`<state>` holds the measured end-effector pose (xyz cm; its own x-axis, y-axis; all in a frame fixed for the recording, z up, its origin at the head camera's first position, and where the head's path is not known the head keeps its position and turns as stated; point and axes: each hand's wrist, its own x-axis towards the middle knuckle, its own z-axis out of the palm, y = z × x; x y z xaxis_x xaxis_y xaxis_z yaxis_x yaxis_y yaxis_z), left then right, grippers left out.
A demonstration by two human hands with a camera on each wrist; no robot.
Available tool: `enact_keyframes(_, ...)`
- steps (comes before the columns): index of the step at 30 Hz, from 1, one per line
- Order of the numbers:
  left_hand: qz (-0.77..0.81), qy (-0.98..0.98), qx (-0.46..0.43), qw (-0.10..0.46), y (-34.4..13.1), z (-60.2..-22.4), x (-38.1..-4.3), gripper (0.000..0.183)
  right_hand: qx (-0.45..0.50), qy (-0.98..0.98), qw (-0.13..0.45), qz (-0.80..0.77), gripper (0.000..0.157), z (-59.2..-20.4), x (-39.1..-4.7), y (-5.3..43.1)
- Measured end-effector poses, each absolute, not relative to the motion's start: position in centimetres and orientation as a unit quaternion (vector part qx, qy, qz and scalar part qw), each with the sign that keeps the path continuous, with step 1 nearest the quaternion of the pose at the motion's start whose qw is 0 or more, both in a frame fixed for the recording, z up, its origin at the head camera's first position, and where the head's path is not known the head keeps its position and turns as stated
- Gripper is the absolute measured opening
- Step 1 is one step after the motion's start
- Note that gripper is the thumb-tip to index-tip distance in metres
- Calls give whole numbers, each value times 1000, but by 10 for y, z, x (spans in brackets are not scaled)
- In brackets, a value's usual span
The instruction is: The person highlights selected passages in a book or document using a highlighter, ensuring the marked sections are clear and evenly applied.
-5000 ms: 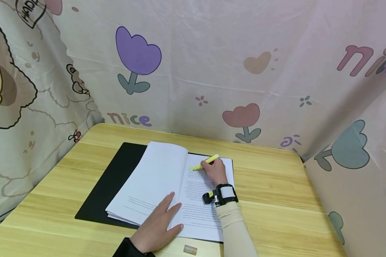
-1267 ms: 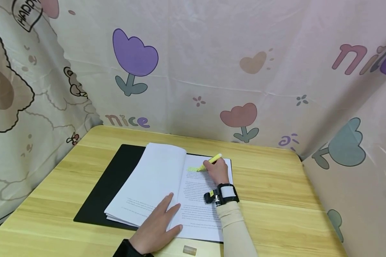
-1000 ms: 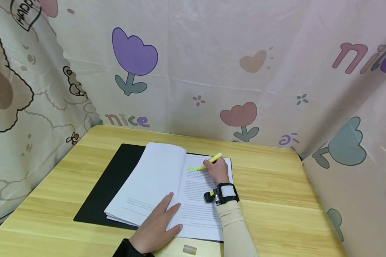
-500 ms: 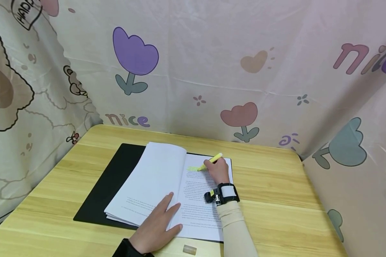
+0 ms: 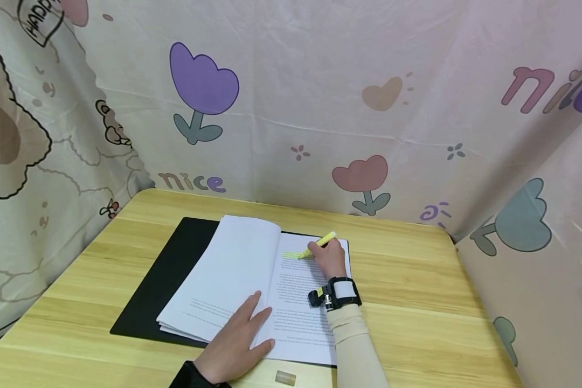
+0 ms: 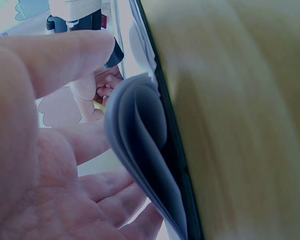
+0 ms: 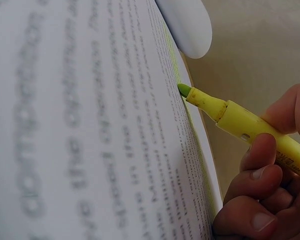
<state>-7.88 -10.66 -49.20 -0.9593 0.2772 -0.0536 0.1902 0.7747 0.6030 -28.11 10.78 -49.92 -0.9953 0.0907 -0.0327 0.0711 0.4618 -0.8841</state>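
Observation:
My right hand (image 5: 331, 258) pinches a yellow highlighter (image 5: 317, 245) near the top of the right-hand printed page (image 5: 303, 318). In the right wrist view the highlighter's green-yellow tip (image 7: 184, 90) is right at the text, along a yellow streak. Yellow marking (image 5: 290, 255) covers the top lines of that page. My left hand (image 5: 235, 345) lies with spread fingers across the fold and lower left page (image 5: 223, 269). Seen from the left wrist, the pages' curled edge (image 6: 125, 115) rises by the fingers of my left hand (image 6: 55, 165).
A black folder cover (image 5: 170, 275) lies under the pages, extending to the left. On the wooden table (image 5: 407, 302), a small greyish-brown block (image 5: 285, 378) lies by the front edge. A patterned cloth (image 5: 291, 108) hangs behind and at both sides.
Yellow marking on the top lines has grown since the oldest frame. The highlighter tip has shifted slightly right. My left hand stays in place on the pages.

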Motion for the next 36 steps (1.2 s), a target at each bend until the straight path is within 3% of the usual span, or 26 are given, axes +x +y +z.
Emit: enact_keyframes(36,308,941,122,70,-106,-492,-79,66,-50,-859,9,510,24,-502,-283,111)
